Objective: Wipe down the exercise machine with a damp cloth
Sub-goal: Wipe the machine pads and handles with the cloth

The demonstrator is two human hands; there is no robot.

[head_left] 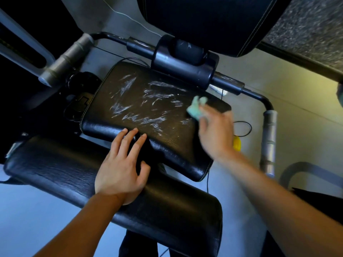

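Black padding streaked white, with one pale green cloth and a spot of yellow.

The black textured leather seat pad [148, 115] carries whitish, feathery smear marks across its middle and pale stitching along its edge; the black grained front pad [167, 216] nearer the camera is plain, with a bluish sheen. The crumpled pale mint-green cloth [196, 106] stands out against the dark pad. The dark metal crossbar [141, 45] shows faint white streaks, and the cylindrical grey handle grips [269, 138] are silvery. A small yellow tag [237, 143] lies on the pale beige-grey floor [297, 112], which turns bluish at lower left.
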